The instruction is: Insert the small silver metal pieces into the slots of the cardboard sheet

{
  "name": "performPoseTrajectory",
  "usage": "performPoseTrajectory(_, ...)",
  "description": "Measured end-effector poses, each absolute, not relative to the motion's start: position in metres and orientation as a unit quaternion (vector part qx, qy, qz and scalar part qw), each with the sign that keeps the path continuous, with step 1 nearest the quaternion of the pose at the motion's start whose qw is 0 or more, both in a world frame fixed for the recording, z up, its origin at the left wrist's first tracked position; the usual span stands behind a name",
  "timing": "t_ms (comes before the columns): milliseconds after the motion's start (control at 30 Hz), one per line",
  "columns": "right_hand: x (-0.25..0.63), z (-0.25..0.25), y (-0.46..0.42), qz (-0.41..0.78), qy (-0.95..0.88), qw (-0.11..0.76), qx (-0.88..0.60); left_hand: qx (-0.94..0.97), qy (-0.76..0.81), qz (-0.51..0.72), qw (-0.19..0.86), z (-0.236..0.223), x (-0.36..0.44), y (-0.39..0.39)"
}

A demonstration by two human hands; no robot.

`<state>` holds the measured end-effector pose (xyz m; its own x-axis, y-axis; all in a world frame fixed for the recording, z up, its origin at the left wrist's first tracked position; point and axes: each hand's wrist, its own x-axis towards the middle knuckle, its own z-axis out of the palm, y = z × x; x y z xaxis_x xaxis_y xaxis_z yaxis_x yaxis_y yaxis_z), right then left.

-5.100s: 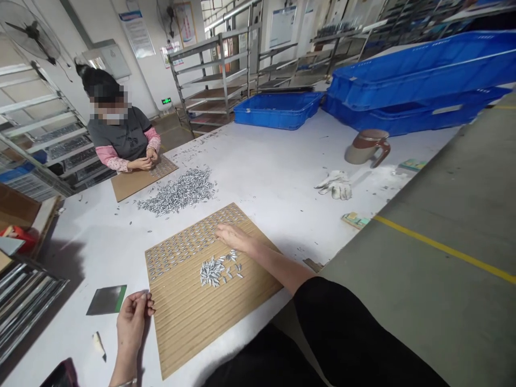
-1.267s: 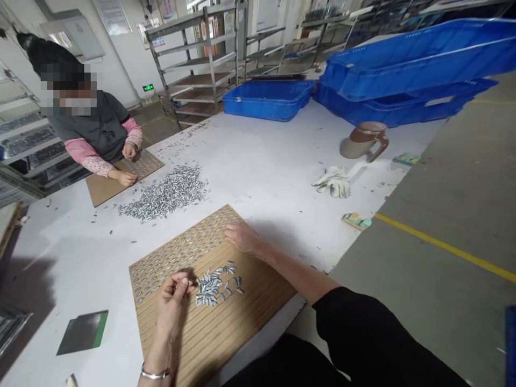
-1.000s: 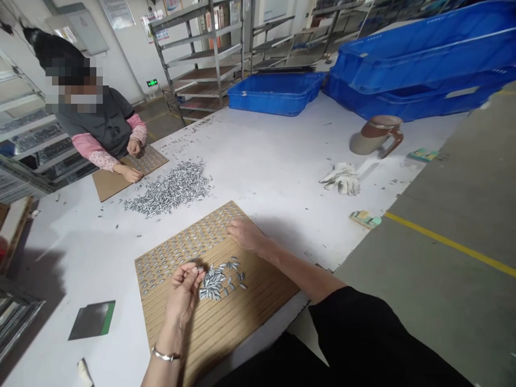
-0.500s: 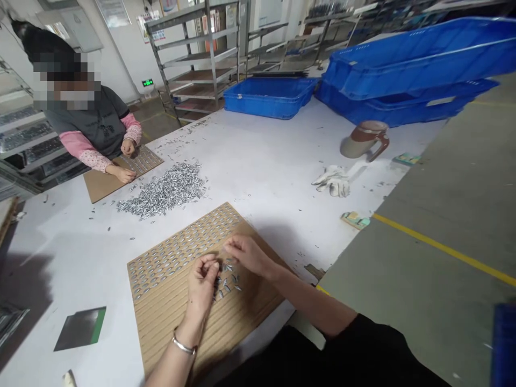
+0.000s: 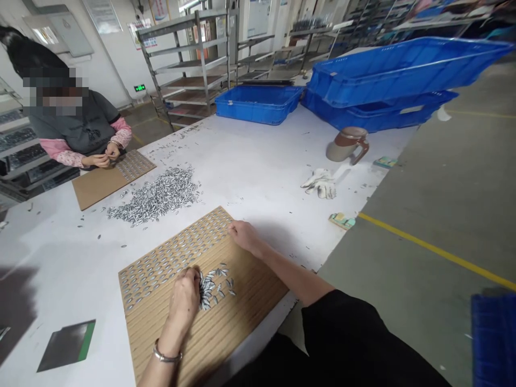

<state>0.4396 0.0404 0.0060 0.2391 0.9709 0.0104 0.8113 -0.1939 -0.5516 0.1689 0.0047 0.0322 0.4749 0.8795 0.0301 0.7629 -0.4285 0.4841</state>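
Observation:
A ribbed cardboard sheet [image 5: 226,333] lies before me, its far part covered with rows of small silvery leaf-shaped pieces [image 5: 173,252]. A small heap of loose pieces [image 5: 207,287] rests on the sheet's middle. Against the left side of this heap my left hand [image 5: 185,295] is closed, fingers curled down; whatever is in the fingertips is hidden. My right hand [image 5: 245,236] is pinched at the sheet's far right edge, by the end of the rows. Anything between its fingers is too small to make out.
A large pile of pieces [image 5: 157,196] lies farther off, near a co-worker [image 5: 80,126] with another board [image 5: 97,188]. Blue crates [image 5: 258,107], a mug [image 5: 344,145] and white gloves [image 5: 320,184] sit at the back and right. A dark plate [image 5: 66,344] lies at the left.
My left hand has moved from beside my right hand to the heap's left side, uncovering more loose pieces. My right hand has shifted to the sheet's edge. The co-worker's hands have come together.

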Motion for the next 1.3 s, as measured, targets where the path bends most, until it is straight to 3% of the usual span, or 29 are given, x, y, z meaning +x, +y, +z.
performPoseTrajectory(133, 0.437, 0.011, 0.035, 0.151, -0.562, 0.241, -0.777, 0.830, 0.488, 0.157, 0.219, 0.035, 0.167, 0.009)
performPoseTrajectory(233, 0.429, 0.016, 0.019, 0.159, -0.557, 0.300, -0.758, 0.808, 0.487, 0.188, 0.274, 0.038, 0.163, 0.009)
performPoseTrajectory(433, 0.381, 0.035, -0.025, 0.276, -0.693, 0.403, -0.530, 0.636, 0.459, 0.309, 0.538, 0.042, 0.169, 0.004)
performPoseTrajectory(533, 0.361, 0.040, -0.037, 0.360, -0.645, 0.455, -0.497, 0.588, 0.431, 0.360, 0.583, 0.041, 0.185, 0.000)
performPoseTrajectory(700, 0.384, 0.027, -0.024, 0.523, -0.488, 0.480, -0.508, 0.662, 0.423, 0.384, 0.486, 0.038, 0.200, -0.001)
performPoseTrajectory(800, 0.424, 0.018, -0.002, 0.408, -0.470, 0.484, -0.615, 0.760, 0.448, 0.333, 0.333, 0.039, 0.192, -0.001)
performPoseTrajectory(900, 0.454, 0.012, 0.018, 0.261, -0.499, 0.412, -0.716, 0.806, 0.486, 0.237, 0.241, 0.039, 0.179, -0.001)
performPoseTrajectory(1067, 0.467, 0.009, 0.035, 0.199, -0.562, 0.300, -0.744, 0.826, 0.497, 0.156, 0.215, 0.033, 0.169, 0.007)
performPoseTrajectory(1300, 0.478, 0.012, 0.045, 0.212, -0.592, 0.239, -0.739, 0.847, 0.447, 0.153, 0.244, 0.028, 0.166, 0.017)
